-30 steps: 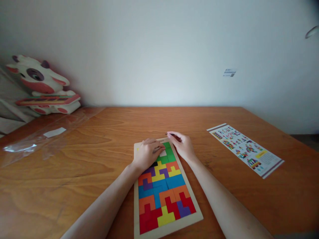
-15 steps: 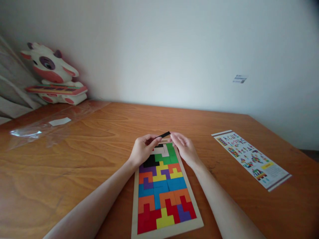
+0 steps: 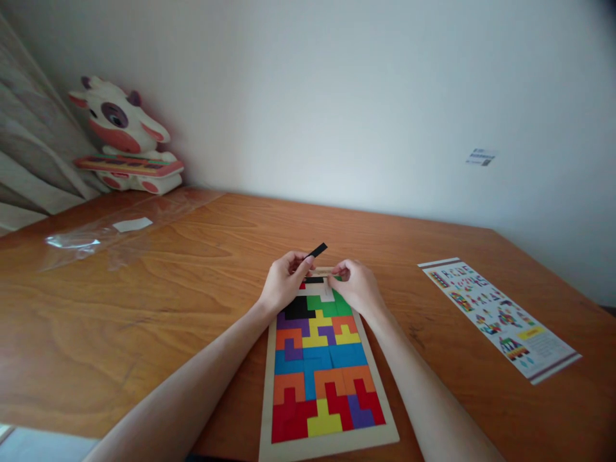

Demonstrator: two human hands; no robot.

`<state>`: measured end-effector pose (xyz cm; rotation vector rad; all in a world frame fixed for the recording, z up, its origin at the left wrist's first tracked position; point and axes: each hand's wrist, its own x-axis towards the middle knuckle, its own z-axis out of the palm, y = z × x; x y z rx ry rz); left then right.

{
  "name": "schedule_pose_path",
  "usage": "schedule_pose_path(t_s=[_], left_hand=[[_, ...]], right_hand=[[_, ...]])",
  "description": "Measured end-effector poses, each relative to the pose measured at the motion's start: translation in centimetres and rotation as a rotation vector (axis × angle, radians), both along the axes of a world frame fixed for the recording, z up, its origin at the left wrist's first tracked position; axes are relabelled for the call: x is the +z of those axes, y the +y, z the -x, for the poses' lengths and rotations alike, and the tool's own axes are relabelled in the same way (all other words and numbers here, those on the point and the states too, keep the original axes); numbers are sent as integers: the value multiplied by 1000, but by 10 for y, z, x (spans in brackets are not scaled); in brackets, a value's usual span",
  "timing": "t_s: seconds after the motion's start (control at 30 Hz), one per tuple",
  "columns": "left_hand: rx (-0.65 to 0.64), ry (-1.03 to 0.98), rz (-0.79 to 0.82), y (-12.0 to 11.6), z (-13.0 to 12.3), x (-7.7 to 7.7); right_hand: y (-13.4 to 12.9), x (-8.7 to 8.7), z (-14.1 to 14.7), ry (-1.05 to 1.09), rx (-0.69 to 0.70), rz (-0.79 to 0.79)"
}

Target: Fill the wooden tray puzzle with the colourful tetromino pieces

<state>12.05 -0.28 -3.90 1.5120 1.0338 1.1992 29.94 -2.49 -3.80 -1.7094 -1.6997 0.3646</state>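
My left hand (image 3: pixel 285 282) is closed, pinching a straight black puzzle piece (image 3: pixel 318 249) between thumb and fingers, raised and tilted above the far end of the puzzle board (image 3: pixel 267 410). Bent inward over the far right corner, my right hand (image 3: pixel 357 285) has its thumb and fingertips drawn together by the white piece (image 3: pixel 326 294) and the green pieces (image 3: pixel 342 304). Whatever lies between those fingertips is hidden. Coloured block pieces fill most of the pale wooden frame, and a dark strip (image 3: pixel 315 280) shows near its far edge, between my hands.
A printed pattern sheet (image 3: pixel 500 314) lies on the wooden table (image 3: pixel 202 256) to the right. Clear plastic wrapping (image 3: pixel 101 240) is spread at the left, before a cow-shaped toy keyboard (image 3: pixel 129 167). Behind the table rises a white wall (image 3: pixel 337 109) bearing a small label (image 3: pixel 480 157).
My right hand has let go of the black piece's end and come down to the board's far right corner. The left keeps the piece, now tilted up more. The view has shifted slightly left.
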Motion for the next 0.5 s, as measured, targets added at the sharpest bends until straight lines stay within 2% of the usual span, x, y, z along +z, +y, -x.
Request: schedule_pose_path(t_s=[0.27, 0.5], left_hand=[[-24, 58, -6, -2, -2, -3], [-30, 61, -12, -1, -1, -3]], right_hand=[[4, 4, -4, -10, 11, 22], [2, 14, -15, 31, 128, 74]])
